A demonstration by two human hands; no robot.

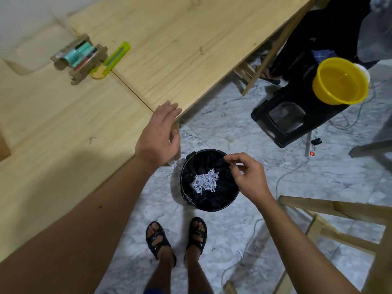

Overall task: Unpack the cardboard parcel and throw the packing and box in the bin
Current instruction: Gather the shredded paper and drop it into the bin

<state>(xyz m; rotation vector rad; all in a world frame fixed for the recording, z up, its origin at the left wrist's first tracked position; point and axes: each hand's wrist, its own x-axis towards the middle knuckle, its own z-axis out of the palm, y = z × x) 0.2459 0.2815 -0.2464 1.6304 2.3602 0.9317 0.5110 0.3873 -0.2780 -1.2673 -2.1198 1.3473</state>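
The opened cardboard parcel point(79, 57) lies far back on the wooden table point(63, 128), flaps spread, teal and dark items showing inside. A black-lined bin point(209, 200) stands on the floor by the table corner, with white shredded paper packing point(205, 181) lying in it. My left hand point(160, 134) rests flat on the table's corner edge, fingers apart, holding nothing. My right hand point(247, 174) hovers over the bin's right rim, thumb and fingertips loosely pinched with nothing visible between them.
A green box cutter point(112, 60) lies next to the parcel. A yellow bowl point(340, 80) sits on a black stool point(292, 115) to the right. Cables and paper shreds litter the marble floor point(244, 230). A wooden frame point(331, 221) stands at the right; another person's legs show beyond the table.
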